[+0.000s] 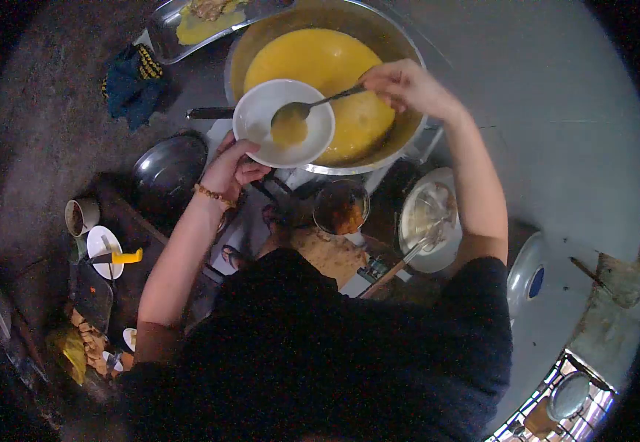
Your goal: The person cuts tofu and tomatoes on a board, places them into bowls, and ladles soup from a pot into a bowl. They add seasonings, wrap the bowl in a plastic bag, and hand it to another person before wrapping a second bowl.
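Note:
My left hand (233,166) grips a white bowl (248,121) by its near left edge, thumb over the rim. Between the fingers of my right hand (405,87) is the end of a metal spoon (327,99), which slants down to the left. The spoon's head lies inside the bowl, right at a small pool of yellow liquid (289,132). Behind and below the bowl stands a large metal pot (414,44) of yellow soup (313,55). Bowl and spoon overlap the pot's left part in this view.
A metal tray (165,40) with food stands at the top left, near a dark cloth (134,88). A dark pan (171,173), a glass bowl (342,208) and a bowl with a whisk (430,221) surround me. A yellow-handled knife (125,257) lies across a white dish (103,239) at left.

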Demonstrator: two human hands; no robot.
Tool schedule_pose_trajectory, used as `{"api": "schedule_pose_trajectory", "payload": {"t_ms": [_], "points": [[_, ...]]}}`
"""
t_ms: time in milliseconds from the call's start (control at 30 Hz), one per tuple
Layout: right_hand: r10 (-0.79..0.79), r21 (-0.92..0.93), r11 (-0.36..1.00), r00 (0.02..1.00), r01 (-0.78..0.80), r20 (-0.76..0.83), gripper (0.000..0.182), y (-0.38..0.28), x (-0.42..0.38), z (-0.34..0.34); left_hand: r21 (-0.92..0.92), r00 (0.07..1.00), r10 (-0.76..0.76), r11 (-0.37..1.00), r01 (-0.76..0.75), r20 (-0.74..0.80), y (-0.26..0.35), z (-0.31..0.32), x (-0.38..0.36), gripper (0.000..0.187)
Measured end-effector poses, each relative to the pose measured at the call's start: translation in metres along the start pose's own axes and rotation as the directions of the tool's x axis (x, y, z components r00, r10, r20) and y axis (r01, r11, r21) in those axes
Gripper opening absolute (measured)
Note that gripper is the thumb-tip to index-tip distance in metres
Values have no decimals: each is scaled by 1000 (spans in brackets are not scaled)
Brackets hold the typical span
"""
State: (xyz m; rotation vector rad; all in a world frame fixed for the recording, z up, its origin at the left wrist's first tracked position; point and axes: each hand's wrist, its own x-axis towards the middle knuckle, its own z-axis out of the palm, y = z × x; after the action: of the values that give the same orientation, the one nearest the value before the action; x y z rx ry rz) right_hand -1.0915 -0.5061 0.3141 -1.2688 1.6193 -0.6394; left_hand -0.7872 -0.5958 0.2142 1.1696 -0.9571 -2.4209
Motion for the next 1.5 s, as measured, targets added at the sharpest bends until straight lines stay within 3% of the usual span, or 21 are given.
{"api": "schedule_pose_trajectory", "payload": {"t_ms": [67,133,200,267,433,700,900,967,1000,1067,1100,1133,1233,1267,1300,1333,1367,1400,1467,1500], "points": [[-139,-311,945,985,101,-102,20,-15,-19,28,-2,1000,6,1000,-6,-10,-3,-1,-3,50],[-595,-630,669,791,393,-138,26,-13,-36,52,-1,1000,15,1000,-15,-26,-7,-8,-6,50],[-451,-656,716,876,240,-171,34,-33,-68,73,-103,994,61,993,-52,90,-14,-19,-7,50],[-348,-584,797,907,154,-236,40,-39,-88,96,-100,994,103,990,-100,25,-11,-13,-16,50],[-402,-657,731,894,185,-197,62,-25,-95,128,-67,982,184,980,-186,-43,-9,-1,-26,49],[-465,-710,675,862,200,-200,60,-23,-99,150,-86,960,270,957,-276,-77,-15,5,-35,52],[-426,-607,772,863,189,-273,57,-11,-87,162,-90,933,351,929,-358,-85,-20,5,-39,54],[-452,-472,851,781,231,-431,36,-1,-78,159,-69,922,375,922,-382,-94,-18,5,-41,54],[-452,-472,851,781,231,-432,36,7,-73,158,-47,911,400,913,-406,-103,-18,5,-42,55],[-100,6,994,905,112,-413,30,22,-63,157,-8,899,427,903,-430,-99,-20,2,-40,53],[-99,10,994,904,113,-415,30,22,-60,157,32,887,452,892,-451,-93,-22,0,-40,52],[21,196,979,930,55,-366,28,21,-58,156,37,888,450,893,-449,-90,-24,-2,-39,52],[299,664,730,949,-162,-97,25,16,-53,151,50,907,416,909,-414,-66,-24,-6,-40,50],[353,771,589,935,-242,24,25,13,-53,149,-10,925,368,929,-371,-94,-22,-7,-43,49],[355,772,586,934,-245,26,25,2,-55,150,-72,941,317,942,-327,-119,-21,-8,-45,49],[12,265,962,959,66,-282,29,-15,-59,153,-72,943,311,944,-321,-122,-22,-10,-44,49],[-431,-391,870,847,300,-312,35,-28,-64,152,-111,952,278,950,-293,-131,-23,-13,-42,48],[-423,-387,874,850,293,-313,35,-34,-67,149,-150,959,247,952,-267,-137,-24,-15,-41,48],[-612,-699,593,788,400,-69,47,-44,-72,140,-124,964,231,961,-247,-134,-26,-16,-40,46],[-609,-698,595,790,398,-69,47,-50,-75,135,-130,967,235,960,-247,-102,-27,-17,-39,46]]}}
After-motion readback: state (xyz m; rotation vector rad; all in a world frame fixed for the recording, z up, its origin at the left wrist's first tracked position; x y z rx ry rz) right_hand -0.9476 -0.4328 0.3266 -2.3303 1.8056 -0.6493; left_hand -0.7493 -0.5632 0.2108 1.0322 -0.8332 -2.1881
